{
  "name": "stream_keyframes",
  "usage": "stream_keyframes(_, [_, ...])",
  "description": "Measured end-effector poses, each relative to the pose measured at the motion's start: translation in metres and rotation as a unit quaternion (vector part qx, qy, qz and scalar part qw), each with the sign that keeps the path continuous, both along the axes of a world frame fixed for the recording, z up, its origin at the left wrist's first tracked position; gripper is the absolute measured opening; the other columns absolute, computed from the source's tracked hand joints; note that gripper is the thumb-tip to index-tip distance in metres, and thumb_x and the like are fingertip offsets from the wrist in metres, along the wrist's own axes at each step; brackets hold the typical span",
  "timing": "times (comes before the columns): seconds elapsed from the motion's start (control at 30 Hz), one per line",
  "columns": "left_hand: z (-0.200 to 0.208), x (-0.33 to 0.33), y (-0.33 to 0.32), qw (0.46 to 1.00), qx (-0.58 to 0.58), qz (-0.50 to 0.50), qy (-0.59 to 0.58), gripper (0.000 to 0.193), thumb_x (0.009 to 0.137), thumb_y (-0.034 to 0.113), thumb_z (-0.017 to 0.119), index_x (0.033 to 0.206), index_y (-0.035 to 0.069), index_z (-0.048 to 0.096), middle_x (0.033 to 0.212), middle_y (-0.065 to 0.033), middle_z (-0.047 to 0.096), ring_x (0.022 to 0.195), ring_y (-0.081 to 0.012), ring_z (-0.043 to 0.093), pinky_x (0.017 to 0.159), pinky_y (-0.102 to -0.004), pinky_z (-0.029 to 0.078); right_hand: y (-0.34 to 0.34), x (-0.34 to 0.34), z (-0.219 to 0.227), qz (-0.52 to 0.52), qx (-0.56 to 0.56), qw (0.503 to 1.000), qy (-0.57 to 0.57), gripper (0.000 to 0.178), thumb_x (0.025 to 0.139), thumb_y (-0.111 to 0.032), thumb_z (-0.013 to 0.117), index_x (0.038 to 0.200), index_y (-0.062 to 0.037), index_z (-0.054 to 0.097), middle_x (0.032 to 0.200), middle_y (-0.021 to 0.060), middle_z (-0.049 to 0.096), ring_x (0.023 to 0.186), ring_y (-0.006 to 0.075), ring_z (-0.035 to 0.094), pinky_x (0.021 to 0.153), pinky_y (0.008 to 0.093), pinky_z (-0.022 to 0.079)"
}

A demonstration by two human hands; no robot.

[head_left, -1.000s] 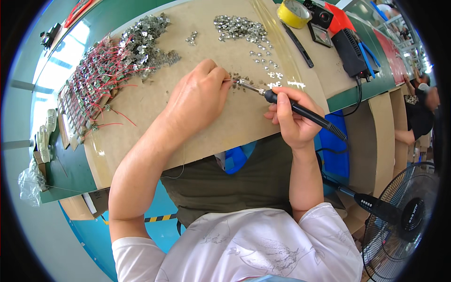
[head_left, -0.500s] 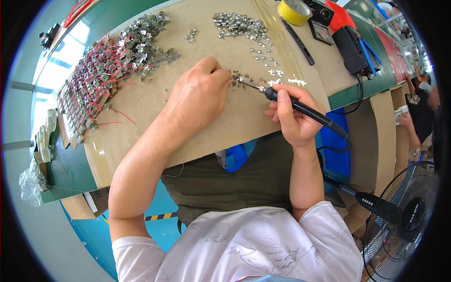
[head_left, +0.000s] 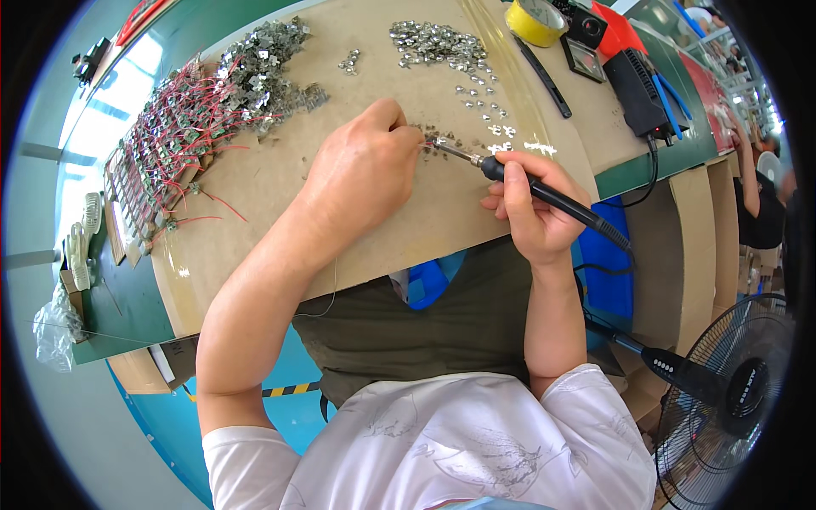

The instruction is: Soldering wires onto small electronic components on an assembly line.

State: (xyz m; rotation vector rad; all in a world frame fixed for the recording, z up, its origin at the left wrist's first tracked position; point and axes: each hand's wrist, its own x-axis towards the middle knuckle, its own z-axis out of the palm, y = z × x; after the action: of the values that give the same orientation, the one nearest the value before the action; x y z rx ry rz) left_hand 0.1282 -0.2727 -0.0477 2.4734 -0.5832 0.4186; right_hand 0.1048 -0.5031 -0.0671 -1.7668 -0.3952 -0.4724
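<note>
My right fingers curl closed round iron, tip by dark bits on surface. Left fingers pinch thin wire just beside. Red-wired heap looks done; loose silver bits look left.

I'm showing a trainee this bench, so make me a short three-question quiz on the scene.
1. Which tool is in the person's right grip?
2. True or false: the tape is yellow.
3. Where do the red wires lie?
A) Right of the tape
B) On the fan
C) Left of the person's left grip

Key: 1. Soldering iron. 2. True. 3. C.
</note>
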Motion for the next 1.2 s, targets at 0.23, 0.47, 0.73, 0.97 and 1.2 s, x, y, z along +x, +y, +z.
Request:
stream_keyframes(0.23, [-0.001,0.002,-0.001,1.0,0.011,-0.003,0.002,0.008,0.09,0.004,0.074,0.096,0.004,0.079,0.095,-0.0107,0.067,0.082,-0.032,0.069,0.072,-0.0428,0.057,-0.003,0.003,-0.002,0.01,-0.019,1.0,-0.021,0.015,0.101,-0.004,0.065,0.107,0.0061,0.075,0.074,0.0097,0.073,0.055,0.0074,0.064,0.055,0.0248,0.06])
stream_keyframes(0.47, [0.001,0.003,0.003,1.0,0.023,0.014,0.003,0.009,0.09,0.006,0.074,0.097,0.006,0.08,0.095,-0.0109,0.067,0.083,-0.0324,0.07,0.074,-0.0432,0.058,-0.001,0.005,-0.004,0.01,0.036,0.999,-0.019,0.017,0.103,-0.003,0.061,0.111,0.0077,0.072,0.074,0.0107,0.071,0.054,0.0088,0.063,0.057,0.0278,0.062])
stream_keyframes(0.73, [0.0,0.001,0.001,0.999,0.016,-0.03,0.043,0.009,0.081,0.003,0.063,0.081,0.0,0.071,0.099,-0.0198,0.061,0.089,-0.0385,0.069,0.081,-0.0465,0.059,0.004,0.028,0.023,0.071,0.035,0.997,0.006,0.028,0.111,-0.012,0.057,0.131,0.0066,0.063,0.091,0.0147,0.075,0.058,0.0086,0.06,0.057,0.0273,0.059])
stream_keyframes(0.97, [-0.006,0.003,0.003,0.999,0.021,-0.034,0.028,0.013,0.082,0.009,0.064,0.081,0.0,0.073,0.096,-0.0191,0.062,0.091,-0.0358,0.069,0.082,-0.0451,0.06,0.069,0.103,0.078,0.196,-0.087,0.975,0.051,0.024,0.108,-0.008,0.058,0.13,-0.008,0.068,0.09,0.0069,0.078,0.062,0.0074,0.063,0.056,0.0217,0.051])
stream_keyframes(1.2, [-0.013,0.001,0.003,0.998,0.051,-0.039,0.027,0.013,0.083,0.01,0.063,0.084,0.001,0.073,0.101,-0.0206,0.065,0.091,-0.0359,0.07,0.08,-0.0462,0.06,0.131,0.144,0.064,0.306,-0.303,0.902,0.036,0.04,0.083,-0.006,0.082,0.121,-0.0113,0.071,0.088,0.0063,0.078,0.076,0.0144,0.071,0.073,0.0302,0.056])
